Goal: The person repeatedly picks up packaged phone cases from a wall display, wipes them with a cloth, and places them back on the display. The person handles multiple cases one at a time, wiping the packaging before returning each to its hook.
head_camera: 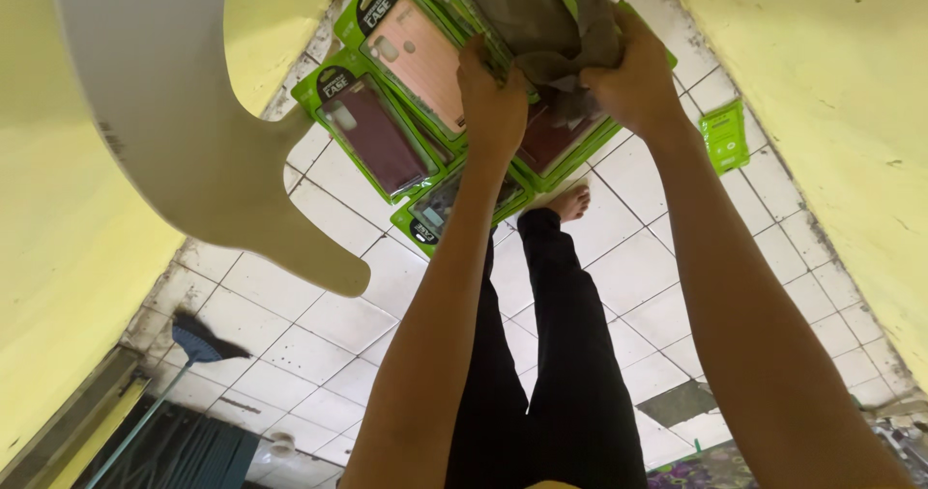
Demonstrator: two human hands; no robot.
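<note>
Several phone cases in green packs lie overlapping on the white tiled floor point(319, 325). One pack holds a pink case point(420, 54), another a dark maroon case point(372, 136). My left hand point(491, 102) presses its fingers on the edge of the packs, next to the pink one. My right hand point(633, 83) grips a crumpled grey cloth point(541, 15) that lies over the top packs. Under both hands shows a dark red case point(546, 141). My legs in black trousers point(556, 354) and a bare foot point(572, 201) reach toward the pile.
A lone green pack point(725, 136) lies to the right of the pile. A white curved plastic piece point(184, 112) hangs at the upper left. A broom point(198, 342) lies at the lower left. Yellow walls point(831, 83) close both sides.
</note>
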